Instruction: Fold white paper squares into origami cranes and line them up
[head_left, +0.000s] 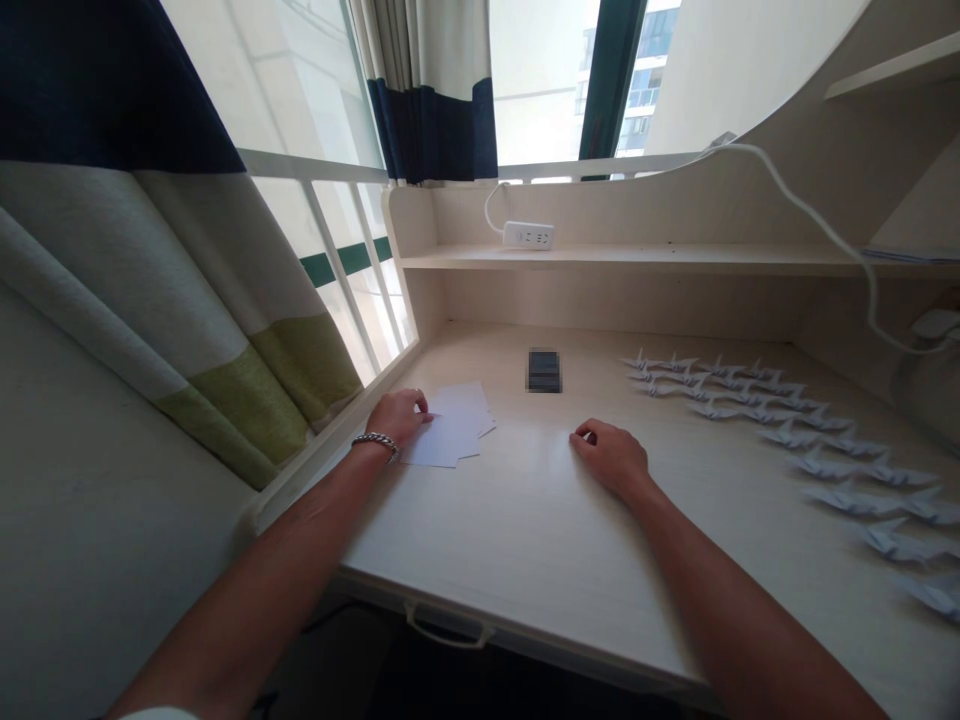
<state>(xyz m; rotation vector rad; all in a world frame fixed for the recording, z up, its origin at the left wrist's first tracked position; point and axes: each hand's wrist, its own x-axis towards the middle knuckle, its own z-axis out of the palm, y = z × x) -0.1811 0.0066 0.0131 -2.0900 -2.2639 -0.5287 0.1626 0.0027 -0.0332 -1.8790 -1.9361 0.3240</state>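
Note:
My left hand [399, 415], with a silver bracelet at the wrist, rests on the left edge of a small stack of white paper sheets [456, 430] on the pale wooden desk [525, 520]. Its fingers are curled onto the top sheet. My right hand [611, 458] lies on the bare desk near the middle, fingers curled under, with nothing visible in it. A blurred dark rectangular object [544, 370] lies beyond both hands.
Several folded white paper cranes [757, 400] lie in rows across the right of the desk. A white power strip [528, 235] sits on the shelf, its cable running right. Striped curtains and a window railing stand at the left.

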